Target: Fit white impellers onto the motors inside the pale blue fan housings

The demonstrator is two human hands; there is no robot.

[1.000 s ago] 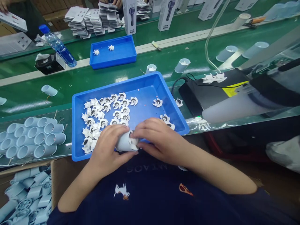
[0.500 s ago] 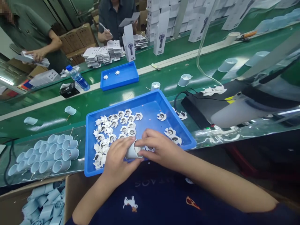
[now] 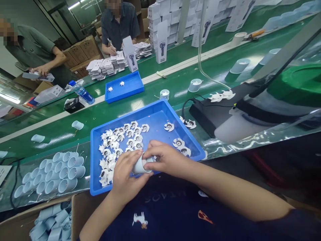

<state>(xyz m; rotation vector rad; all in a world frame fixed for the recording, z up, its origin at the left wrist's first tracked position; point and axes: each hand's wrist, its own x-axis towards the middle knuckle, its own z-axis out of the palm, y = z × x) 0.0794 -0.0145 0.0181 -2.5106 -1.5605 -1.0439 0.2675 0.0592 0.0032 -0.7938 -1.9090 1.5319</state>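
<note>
My left hand (image 3: 127, 174) is wrapped round a light-blue plastic cylinder (image 3: 137, 166), tilted with its mouth toward the right. At that mouth is my right hand (image 3: 164, 156), thumb and fingers reaching in and closed on a white piece, apparently a fan impeller, mostly hidden by the fingers. Both hands are over the near edge of a blue tray (image 3: 160, 112). Many white fan impellers (image 3: 134, 124) lie in the tray, mostly on its left side, with a few at the right.
Rows of light-blue cylinders (image 3: 67, 185) stand at left, above a cardboard box (image 3: 75, 214) of more cylinders. Several cylinders (image 3: 195, 85) sit on the green belt. A smaller blue tray (image 3: 130, 87), a bottle (image 3: 84, 93) and a black device (image 3: 204, 117) lie beyond. Two people work across the belt.
The view has shifted slightly, moving the scene within it. Both hands stay on the cylinder, with the right fingers still at its mouth. Across the belt, a person's paper has lowered.
</note>
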